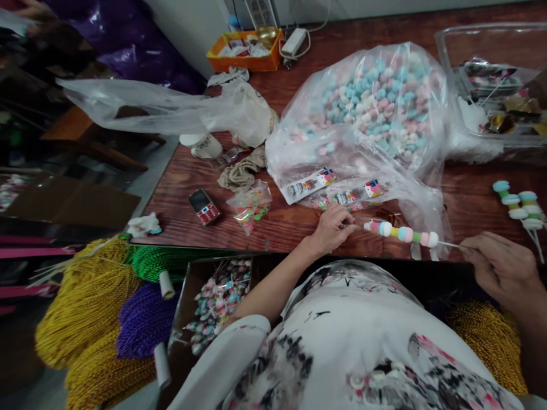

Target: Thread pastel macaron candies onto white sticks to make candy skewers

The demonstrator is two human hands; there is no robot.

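My right hand point(504, 267) pinches the white stick of a marshmallow skewer point(401, 233) held level over the table's front edge. Pink, blue, white, yellow and green pieces are threaded along it. Just off its far left end, my left hand point(332, 229) has thumb and fingers pressed together; whatever they grip is too thin to make out. Beyond the hands, printed clear wrappers point(311, 185) lie by a large clear bag of marshmallows point(380, 108). More finished skewers point(530, 208) rest at the right.
A phone point(204, 206), a small bag of gummy candies point(252, 206) and a cloth point(243, 171) lie left on the table point(171, 188). An orange basket point(245, 51) and clear plastic tub point(448, 51) stand behind. Below left is a box of wrapped skewers point(220, 299) beside yellow cord bundles point(88, 296).
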